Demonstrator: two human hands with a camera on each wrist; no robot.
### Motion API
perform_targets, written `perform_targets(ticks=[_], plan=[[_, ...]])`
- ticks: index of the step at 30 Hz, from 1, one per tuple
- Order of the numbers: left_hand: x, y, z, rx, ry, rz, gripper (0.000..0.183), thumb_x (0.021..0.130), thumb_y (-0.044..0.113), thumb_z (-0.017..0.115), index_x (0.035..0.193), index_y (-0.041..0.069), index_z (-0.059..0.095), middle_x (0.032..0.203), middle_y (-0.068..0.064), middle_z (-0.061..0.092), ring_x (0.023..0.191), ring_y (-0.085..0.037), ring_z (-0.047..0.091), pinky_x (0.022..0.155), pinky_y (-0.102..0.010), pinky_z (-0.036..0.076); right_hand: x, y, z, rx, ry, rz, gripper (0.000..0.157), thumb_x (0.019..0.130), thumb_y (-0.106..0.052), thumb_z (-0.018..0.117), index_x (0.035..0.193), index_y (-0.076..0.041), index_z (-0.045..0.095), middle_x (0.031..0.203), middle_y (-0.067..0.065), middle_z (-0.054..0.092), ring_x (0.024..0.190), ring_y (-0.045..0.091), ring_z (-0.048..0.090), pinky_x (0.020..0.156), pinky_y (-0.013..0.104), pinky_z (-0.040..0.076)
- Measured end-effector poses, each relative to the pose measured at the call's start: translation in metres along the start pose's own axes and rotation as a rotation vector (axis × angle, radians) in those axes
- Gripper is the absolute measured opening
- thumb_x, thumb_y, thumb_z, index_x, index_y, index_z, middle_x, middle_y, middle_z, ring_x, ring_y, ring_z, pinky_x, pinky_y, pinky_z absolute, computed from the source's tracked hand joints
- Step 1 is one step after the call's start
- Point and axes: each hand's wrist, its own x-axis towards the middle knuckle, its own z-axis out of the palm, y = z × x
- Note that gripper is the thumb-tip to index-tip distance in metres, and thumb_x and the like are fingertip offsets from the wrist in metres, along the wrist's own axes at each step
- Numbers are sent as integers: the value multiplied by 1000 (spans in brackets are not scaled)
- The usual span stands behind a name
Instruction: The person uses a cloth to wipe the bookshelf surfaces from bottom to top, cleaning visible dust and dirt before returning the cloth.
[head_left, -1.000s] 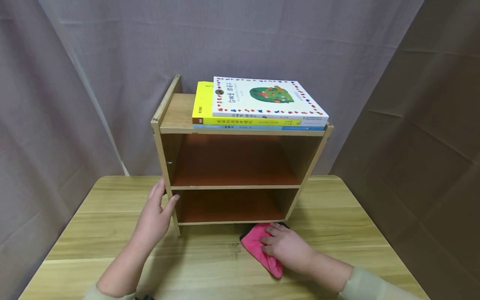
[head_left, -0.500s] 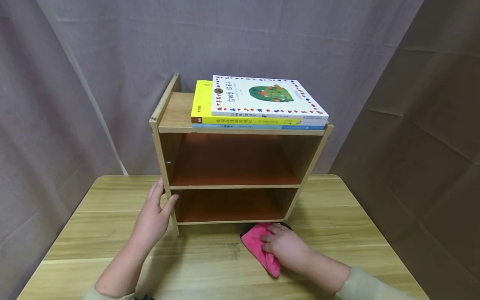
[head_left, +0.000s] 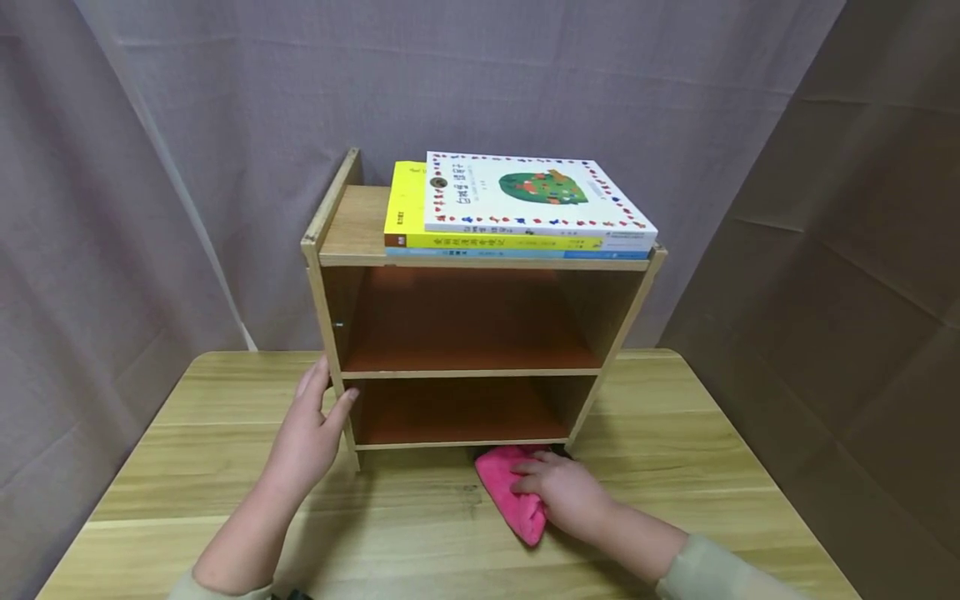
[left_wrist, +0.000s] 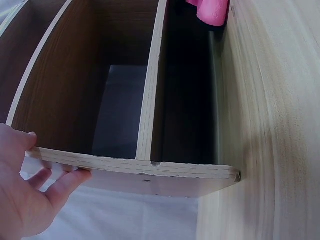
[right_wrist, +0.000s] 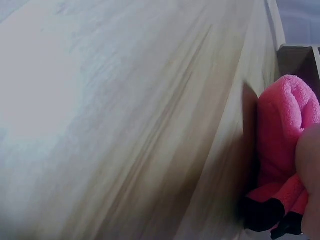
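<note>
A small wooden bookshelf (head_left: 471,373) stands on the table in the head view. My left hand (head_left: 303,437) grips its left side panel, thumb by the front edge and fingers against the outer face. In the left wrist view the fingertips meet that panel (left_wrist: 125,164) from outside. A pink cloth (head_left: 504,487) with black edging lies at the shelf's lower right front. My right hand (head_left: 572,498) holds it against the table with bent fingers. The cloth's far edge is hidden under the bottom board. Seen from the right wrist, the cloth (right_wrist: 280,130) is bunched into folds.
Several stacked books (head_left: 525,196), white, yellow and blue, lie on the shelf's top board. The light wooden table (head_left: 675,467) extends to both sides. Grey curtains (head_left: 480,75) hang behind, and a brown one (head_left: 847,250) hangs at the right.
My right hand and the cloth have shifted slightly left along the shelf's foot, and the cloth's near corner has drawn up and left. The left hand keeps its place on the panel.
</note>
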Motion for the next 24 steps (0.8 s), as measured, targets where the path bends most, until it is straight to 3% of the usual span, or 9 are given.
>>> perform_targets(ticks=[11,17,24], plan=[[0,-1,0,1,-1,-16,63,104,32,52,158,35,19,161,-7,23,141,-37,33,111,-63,29,2,1,7,54,66,18,33,70,-3,76,99,-18,80,113,3,72,106,29,66,94,42,52],[0,-1,0,13,-4,-17,64,104,38,49,159,35,16,162,-8,21,142,-39,31,111,-63,28,3,-1,7,46,111,25,37,72,2,71,101,-19,80,116,3,71,105,27,65,91,41,54],[0,-1,1,7,-5,-8,65,104,32,51,159,34,16,162,-9,21,141,-39,32,111,-63,28,4,-3,9,35,139,29,48,68,9,64,104,-19,79,118,3,70,106,26,64,90,40,54]])
